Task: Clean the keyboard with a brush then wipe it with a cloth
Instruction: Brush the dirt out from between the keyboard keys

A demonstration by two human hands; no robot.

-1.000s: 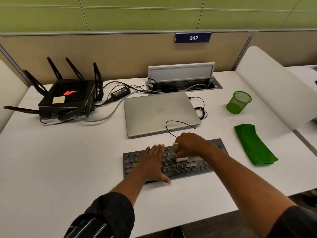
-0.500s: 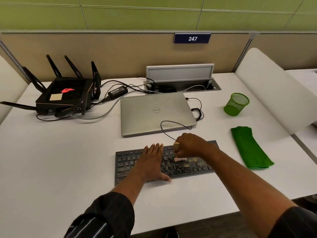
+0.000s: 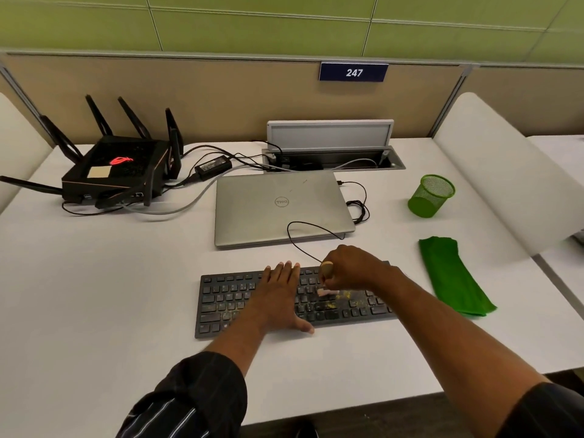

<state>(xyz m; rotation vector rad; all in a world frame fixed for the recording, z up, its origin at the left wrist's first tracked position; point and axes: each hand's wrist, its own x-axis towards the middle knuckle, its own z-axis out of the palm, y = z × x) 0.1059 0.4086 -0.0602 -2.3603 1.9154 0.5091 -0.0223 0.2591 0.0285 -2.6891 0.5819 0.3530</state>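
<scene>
A black keyboard (image 3: 221, 305) lies on the white desk in front of me, with yellowish crumbs scattered over its right-middle keys. My left hand (image 3: 279, 295) rests flat on the keys, fingers straight. My right hand (image 3: 350, 267) grips a small brush (image 3: 327, 271) with a wooden handle; its pale bristles touch the keys just right of my left hand. A folded green cloth (image 3: 452, 276) lies on the desk to the right of the keyboard, apart from both hands.
A closed silver laptop (image 3: 278, 207) sits just behind the keyboard, a thin black cable looping over it. A green mesh cup (image 3: 431, 196) stands at the back right. A black router (image 3: 117, 172) with antennas and cables is at the back left.
The view has shifted slightly. Both hands stay on the keyboard; the brush in my right hand has moved only a little over the same keys.
</scene>
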